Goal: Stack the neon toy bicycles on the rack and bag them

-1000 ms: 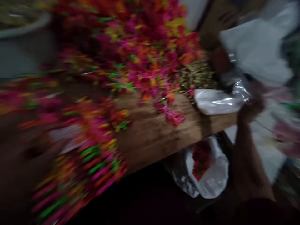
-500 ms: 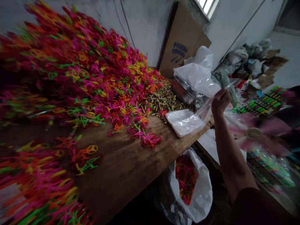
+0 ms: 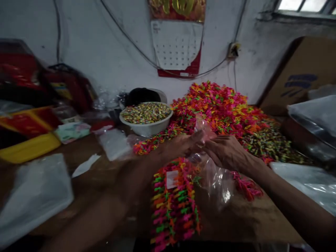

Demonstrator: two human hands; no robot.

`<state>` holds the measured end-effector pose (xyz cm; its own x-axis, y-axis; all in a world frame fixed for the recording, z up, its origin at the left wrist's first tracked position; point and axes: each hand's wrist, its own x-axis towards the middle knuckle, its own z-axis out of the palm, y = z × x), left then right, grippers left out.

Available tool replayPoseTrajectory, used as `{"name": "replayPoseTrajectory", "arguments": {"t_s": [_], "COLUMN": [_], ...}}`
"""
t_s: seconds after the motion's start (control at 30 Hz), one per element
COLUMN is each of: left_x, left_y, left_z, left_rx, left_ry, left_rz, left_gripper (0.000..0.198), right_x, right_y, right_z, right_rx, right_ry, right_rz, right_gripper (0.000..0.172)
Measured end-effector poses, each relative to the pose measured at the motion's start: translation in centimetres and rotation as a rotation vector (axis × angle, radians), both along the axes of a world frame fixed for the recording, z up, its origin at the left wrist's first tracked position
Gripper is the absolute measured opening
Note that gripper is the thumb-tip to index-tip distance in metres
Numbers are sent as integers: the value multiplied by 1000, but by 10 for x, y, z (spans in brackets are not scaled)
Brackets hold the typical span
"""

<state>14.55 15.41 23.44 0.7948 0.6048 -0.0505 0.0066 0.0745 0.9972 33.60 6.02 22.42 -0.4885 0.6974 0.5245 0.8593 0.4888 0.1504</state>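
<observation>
Both hands are at a clear plastic bag (image 3: 219, 183) above the middle of the table. My left hand (image 3: 187, 142) grips its top edge from the left, fingers closed. Facing it, my right hand (image 3: 227, 150) has its fingers closed on the same edge, and the bag hangs down below. Motion blur hides the exact fingertips. Below my left hand lies a long block of small bright plastic pieces (image 3: 181, 204) in neat rows, with a white label (image 3: 172, 179) on it. A loose heap of similar colourful pieces (image 3: 215, 105) rises behind the hands.
A white basin (image 3: 148, 129) of small striped pieces stands behind left. More small pieces (image 3: 273, 143) lie right of the heap, near a metal bowl (image 3: 309, 140) and flat plastic bags (image 3: 301, 182). Left are a yellow tray (image 3: 30, 148) and plastic sheets (image 3: 39, 189).
The view has swung left. My right hand has come from the bag stack at the right to the table's middle with a clear bag. My left hand has come into view, also holding it.
</observation>
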Motion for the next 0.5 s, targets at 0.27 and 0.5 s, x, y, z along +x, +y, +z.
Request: {"name": "replayPoseTrajectory", "arguments": {"t_s": [0.27,0.5], "left_x": [-23,-7], "left_y": [33,52], "left_z": [0,-2], "left_rx": [-171,-213], "left_ry": [-34,-242], "left_rz": [156,351], "left_gripper": [20,18], "right_x": [-18,-48], "right_y": [44,73], "right_z": [-11,11], "right_rx": [83,-81], "right_ry": [299,542], "right_rz": [-136,-244], "right_gripper": [45,62]}}
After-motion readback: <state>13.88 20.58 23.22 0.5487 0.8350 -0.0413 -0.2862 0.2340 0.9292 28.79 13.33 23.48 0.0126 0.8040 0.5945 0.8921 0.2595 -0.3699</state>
